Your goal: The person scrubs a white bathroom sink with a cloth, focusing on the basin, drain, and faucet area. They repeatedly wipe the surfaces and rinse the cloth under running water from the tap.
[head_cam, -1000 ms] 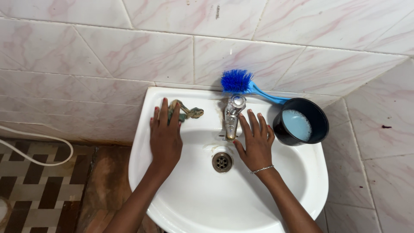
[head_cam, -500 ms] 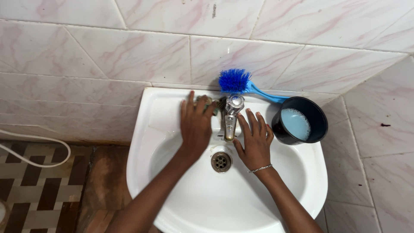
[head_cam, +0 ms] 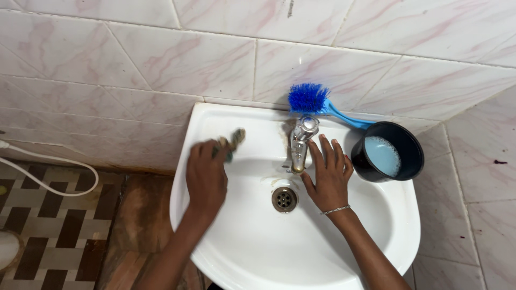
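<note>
Left grip (head_cam: 206, 177) blurred, closed on a greenish scrubbing pad (head_cam: 231, 143) at the white sink's (head_cam: 376, 236) back-left ledge, right grip (head_cam: 329, 172) spread flat inside the basin beside the metal tap (head_cam: 300, 140), nothing held.

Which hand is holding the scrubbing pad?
The left hand presses the greenish pad on the sink ledge; the right hand lies flat and empty beside the tap.

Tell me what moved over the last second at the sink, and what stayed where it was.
The left hand swept its scrubbing pad along the back ledge of the sink toward the tap, then back to the left, where it is blurred by motion. It kept hold of the pad throughout. The right hand stayed flat beside the tap; the blue brush and black pot did not move.
</note>
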